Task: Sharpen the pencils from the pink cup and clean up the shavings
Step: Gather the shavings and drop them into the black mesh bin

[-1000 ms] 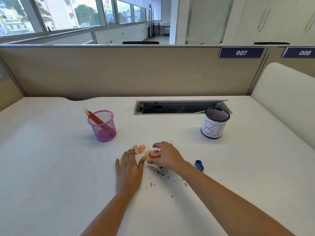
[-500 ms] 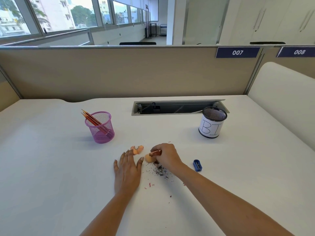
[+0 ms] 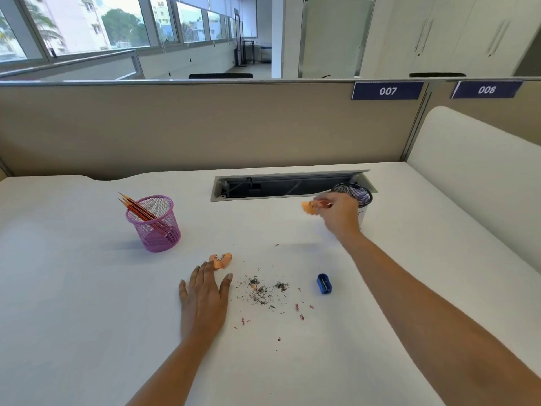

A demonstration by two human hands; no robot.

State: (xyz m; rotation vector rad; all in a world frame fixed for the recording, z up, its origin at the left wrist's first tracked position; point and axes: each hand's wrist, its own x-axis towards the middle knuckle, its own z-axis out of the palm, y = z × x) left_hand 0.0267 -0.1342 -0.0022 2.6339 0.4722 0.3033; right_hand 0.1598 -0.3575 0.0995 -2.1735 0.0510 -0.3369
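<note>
**While Cleanup Was Under Way**

As a curl of shavings (image 3: pixel 309 207) was pinched between the fingertips of the right hand (image 3: pixel 339 213), it was held in the air just beside the rim of the black mesh pot (image 3: pixel 361 194), not yet over the opening. What else, if anything, was gripped there could not be told through the blur. The left hand (image 3: pixel 205 297) was laid flat on the desk (image 3: pixel 87 288) with fingers straight, holding nothing, its fingertips at a second curl (image 3: pixel 221 259). Graphite dust (image 3: pixel 260 288) and red flecks were scattered between that hand and the blue sharpener (image 3: pixel 324 284). The pencils (image 3: pixel 137 208) were seen leaning in the pink cup (image 3: pixel 155 224), well apart to the left.

The curls were judged to be paper-light, thin and brittle, likely to crumble if squeezed. A gentle pinch at the thicker painted edge was thought best. The dust was judged too fine to be pinched at all; it would probably be better swept together by a flat palm.
</note>
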